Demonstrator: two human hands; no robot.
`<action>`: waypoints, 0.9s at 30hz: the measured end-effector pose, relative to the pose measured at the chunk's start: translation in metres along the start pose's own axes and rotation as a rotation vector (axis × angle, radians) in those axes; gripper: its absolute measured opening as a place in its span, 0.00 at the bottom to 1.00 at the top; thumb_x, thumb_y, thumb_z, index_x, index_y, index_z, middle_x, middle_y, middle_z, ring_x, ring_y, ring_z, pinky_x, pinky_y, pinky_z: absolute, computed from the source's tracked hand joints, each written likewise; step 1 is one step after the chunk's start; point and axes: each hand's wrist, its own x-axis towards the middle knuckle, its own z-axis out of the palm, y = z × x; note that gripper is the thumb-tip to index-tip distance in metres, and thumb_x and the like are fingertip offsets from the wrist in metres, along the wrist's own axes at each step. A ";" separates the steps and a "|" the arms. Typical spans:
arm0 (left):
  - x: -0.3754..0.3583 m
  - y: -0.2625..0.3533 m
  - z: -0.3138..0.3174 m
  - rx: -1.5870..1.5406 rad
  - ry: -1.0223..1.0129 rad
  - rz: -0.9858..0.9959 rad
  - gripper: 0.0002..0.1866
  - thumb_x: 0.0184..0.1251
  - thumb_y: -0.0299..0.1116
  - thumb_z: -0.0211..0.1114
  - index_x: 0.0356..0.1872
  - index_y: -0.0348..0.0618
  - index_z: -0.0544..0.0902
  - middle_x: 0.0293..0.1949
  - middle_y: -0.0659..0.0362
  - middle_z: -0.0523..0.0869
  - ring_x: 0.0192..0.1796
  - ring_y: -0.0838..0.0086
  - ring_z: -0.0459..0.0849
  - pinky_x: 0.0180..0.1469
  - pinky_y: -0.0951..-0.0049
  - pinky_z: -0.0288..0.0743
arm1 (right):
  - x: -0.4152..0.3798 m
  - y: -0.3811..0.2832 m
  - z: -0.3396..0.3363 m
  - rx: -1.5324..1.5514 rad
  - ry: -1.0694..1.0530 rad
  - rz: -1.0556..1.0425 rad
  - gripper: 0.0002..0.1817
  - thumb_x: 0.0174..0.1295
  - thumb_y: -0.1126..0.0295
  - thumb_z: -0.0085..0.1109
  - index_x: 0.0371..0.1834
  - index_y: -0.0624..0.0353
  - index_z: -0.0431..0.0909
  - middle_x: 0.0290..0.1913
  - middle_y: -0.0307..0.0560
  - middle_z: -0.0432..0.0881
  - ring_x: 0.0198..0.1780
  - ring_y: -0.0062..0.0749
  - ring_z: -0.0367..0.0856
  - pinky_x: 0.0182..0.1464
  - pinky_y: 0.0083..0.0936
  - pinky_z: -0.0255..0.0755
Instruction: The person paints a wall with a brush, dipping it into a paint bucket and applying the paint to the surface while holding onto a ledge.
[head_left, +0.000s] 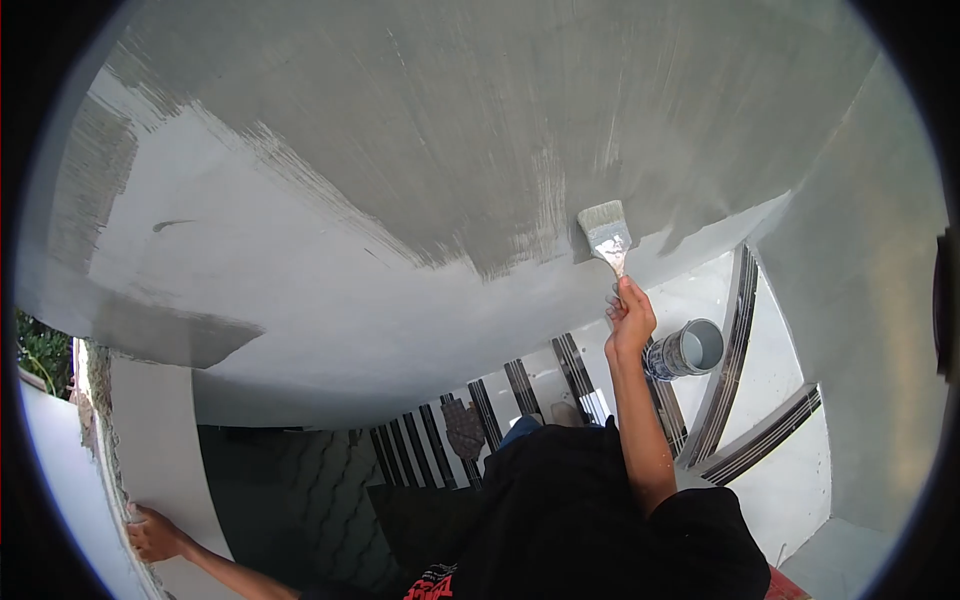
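Observation:
My right hand (632, 318) is closed round the handle of a wide paintbrush (608, 235), its bristles pointing up against the wall (330, 270). Grey coating covers the upper wall in streaks, while a paler band runs below it. At the lower left, my left hand (153, 535) rests on the rough edge of a low white wall (165, 430), its fingers bent over the rim. Just right of my right forearm, a round paint bucket (690, 350) stands on a step.
White stairs with dark striped edges (730, 360) curve below me. A patterned cloth (463, 430) lies on the steps. Dark paving (320, 500) shows far below at the lower left. Another grey wall (870, 300) rises at the right. Green leaves (40, 350) show at the far left.

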 end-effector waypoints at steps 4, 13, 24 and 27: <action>-0.022 0.044 -0.091 0.085 0.106 0.004 0.34 0.74 0.70 0.48 0.60 0.54 0.84 0.62 0.55 0.83 0.67 0.51 0.74 0.68 0.48 0.64 | 0.015 0.006 -0.011 -0.221 -0.240 -0.151 0.11 0.70 0.66 0.64 0.50 0.61 0.82 0.29 0.39 0.82 0.21 0.16 0.68 0.24 0.14 0.60; -0.043 0.226 -0.314 -1.698 0.232 0.038 0.32 0.80 0.58 0.51 0.73 0.45 0.69 0.77 0.47 0.61 0.79 0.51 0.54 0.75 0.43 0.52 | -0.014 -0.041 0.029 -0.424 -0.326 -0.327 0.19 0.78 0.56 0.54 0.35 0.60 0.82 0.18 0.25 0.60 0.21 0.10 0.54 0.24 0.18 0.45; -0.054 0.338 -0.387 -1.828 0.205 0.118 0.37 0.82 0.57 0.44 0.75 0.32 0.62 0.80 0.45 0.48 0.82 0.48 0.38 0.79 0.38 0.46 | 0.053 0.064 -0.028 -0.581 -0.271 -0.302 0.20 0.74 0.55 0.60 0.32 0.61 0.84 0.19 0.29 0.67 0.22 0.10 0.60 0.24 0.19 0.50; -0.055 0.354 -0.386 -1.829 0.319 0.101 0.36 0.83 0.55 0.42 0.76 0.31 0.61 0.79 0.44 0.50 0.83 0.47 0.39 0.79 0.39 0.48 | 0.060 0.087 -0.068 -0.730 -0.177 -0.244 0.22 0.71 0.53 0.62 0.31 0.62 0.86 0.16 0.31 0.70 0.20 0.14 0.64 0.23 0.21 0.55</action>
